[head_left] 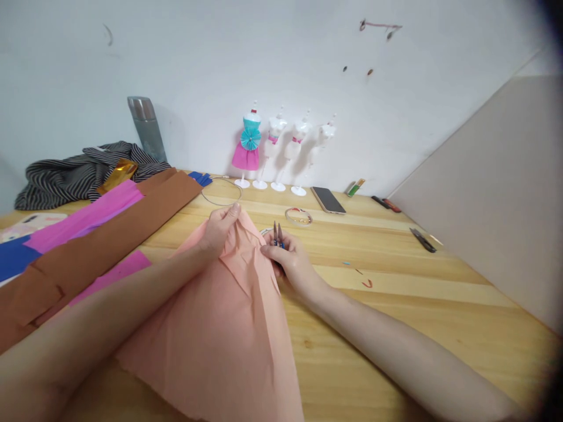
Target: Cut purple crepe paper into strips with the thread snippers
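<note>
At the far left of the counter (396,305) a striped cloth (65,176) lies bunched against the wall, with a steel flask (147,126) standing behind it; nearer, a long brown paper strip (109,234) runs diagonally over pink sheets (83,218), laid flat and apparently pushed aside from the middle of the counter.

The left hand (222,225) reaches in over the peach paper (220,334); its grip is closed narrow, thumb and fingertips pinching the sheet's far top edge, so the paper gathers to a peak there and fans out wide toward the person, its near end hanging over the counter's front edge.

Just right of that peak, the right hand (288,261) rests on the paper's right border; its grip is closed around small snips (278,234), whose paired points stick up past the fingers, while the fingertips also press the paper's edge; held tucked that way, I judge, the tool stays ready without taking the fingers off the sheet. The paper thus lies between the two hands and under both, each touching it.

Behind, four small dress forms (250,146) stand in a row by the wall, the leftmost dressed in teal and pink; a phone (328,200) lies flat beside them; well apart on the right, black clippers (423,240) lie on bare wood.
</note>
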Demonstrator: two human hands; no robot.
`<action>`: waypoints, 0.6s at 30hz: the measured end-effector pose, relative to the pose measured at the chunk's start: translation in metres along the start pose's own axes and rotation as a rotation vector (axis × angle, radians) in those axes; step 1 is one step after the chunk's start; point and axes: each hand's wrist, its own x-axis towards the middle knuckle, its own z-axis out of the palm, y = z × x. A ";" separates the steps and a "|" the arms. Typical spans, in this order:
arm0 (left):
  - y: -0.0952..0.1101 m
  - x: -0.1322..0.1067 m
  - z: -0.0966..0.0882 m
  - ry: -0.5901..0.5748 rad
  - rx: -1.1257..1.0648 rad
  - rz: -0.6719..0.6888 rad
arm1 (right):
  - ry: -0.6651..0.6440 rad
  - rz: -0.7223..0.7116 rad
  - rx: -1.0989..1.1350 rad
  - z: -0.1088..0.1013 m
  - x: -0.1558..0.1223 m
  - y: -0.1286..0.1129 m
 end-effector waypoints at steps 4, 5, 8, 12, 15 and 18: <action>0.004 0.000 0.003 0.021 0.085 0.071 | -0.017 0.004 0.043 0.002 0.000 0.002; 0.004 0.000 0.003 0.029 0.105 0.077 | -0.028 0.002 0.044 0.003 0.000 0.003; 0.001 0.001 0.004 0.059 0.141 0.084 | -0.041 -0.002 0.014 0.002 0.002 0.004; -0.002 0.002 0.004 0.084 0.186 0.104 | 0.001 -0.009 -0.074 -0.001 0.005 0.004; 0.000 0.001 0.003 0.084 0.212 0.116 | 0.036 -0.031 -0.094 -0.003 0.007 0.005; 0.003 0.000 0.003 0.100 0.238 0.135 | -0.012 -0.011 -0.072 -0.001 0.005 0.005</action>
